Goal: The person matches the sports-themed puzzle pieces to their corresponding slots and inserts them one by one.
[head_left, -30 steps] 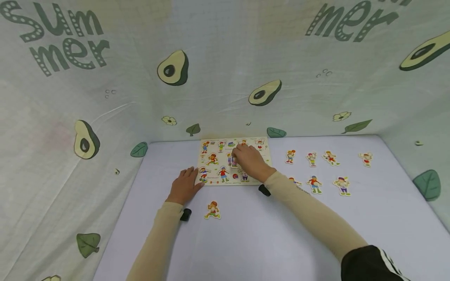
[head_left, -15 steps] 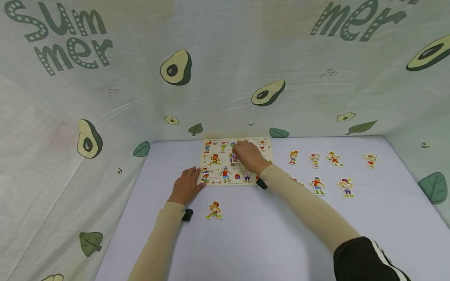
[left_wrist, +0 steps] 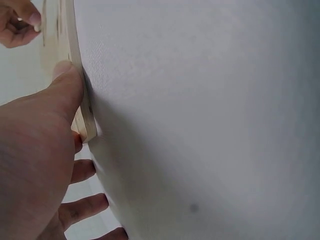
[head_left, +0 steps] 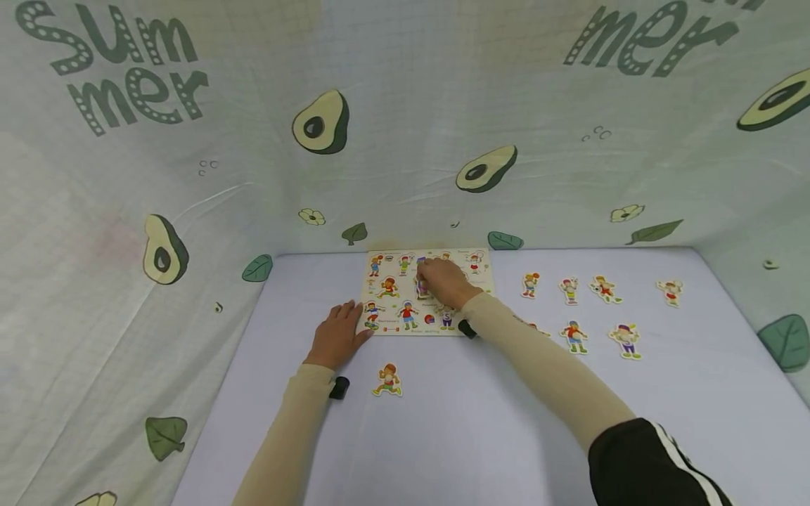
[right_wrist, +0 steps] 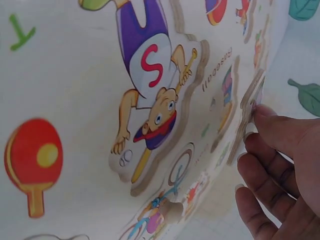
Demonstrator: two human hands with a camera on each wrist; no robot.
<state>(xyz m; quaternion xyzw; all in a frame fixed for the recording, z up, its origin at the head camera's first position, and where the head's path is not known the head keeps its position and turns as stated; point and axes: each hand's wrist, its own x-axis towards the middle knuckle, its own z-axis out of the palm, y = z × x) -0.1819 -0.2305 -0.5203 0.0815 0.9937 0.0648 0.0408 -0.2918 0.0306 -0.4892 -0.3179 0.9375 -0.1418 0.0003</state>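
Observation:
A wooden picture puzzle board [head_left: 405,292] with printed sporting children lies at the far side of the table. My left hand [head_left: 337,334] rests at its near left corner, fingers spread; in the left wrist view the thumb [left_wrist: 65,87] lies on the board's edge. My right hand [head_left: 448,281] is over the board's middle. Its thumb and fingers pinch a thin wooden puzzle piece [right_wrist: 252,102], tilted on edge at the board in the right wrist view. The piece's picture is mostly hidden there. A figure with a letter S [right_wrist: 152,65] shows in a recess nearby.
A running-child piece [head_left: 387,380] lies in front of the board. Several more pieces lie to the right, among them a baseball child [head_left: 626,341], a roller skater [head_left: 574,337] and a footballer [head_left: 605,289]. A patterned cloth wall [head_left: 405,197] stands right behind the board.
My right hand has shifted slightly left over the board, bringing the pinched piece over the printed figure in the middle. My left hand stays at the corner. The head view has turned a little.

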